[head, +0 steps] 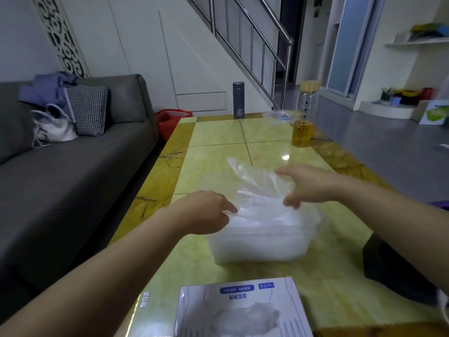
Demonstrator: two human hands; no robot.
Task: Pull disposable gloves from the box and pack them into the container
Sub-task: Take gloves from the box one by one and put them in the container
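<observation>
Glove over container | left hand fingers pinch its near edge | right hand fingers curl round its far side

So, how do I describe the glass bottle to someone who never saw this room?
Find the yellow-green tiled table. Near its far right edge stands the glass bottle. Unlike the dark grey flask to its left, it is clear, with a wooden lid and amber liquid inside.

Dim, flat indoor light with a greenish cast. A pale glare spot sits on the glossy table. Motion blur smears the left hand and right hand; the clear glove barely shows. Edges bend with wide-angle distortion.
</observation>
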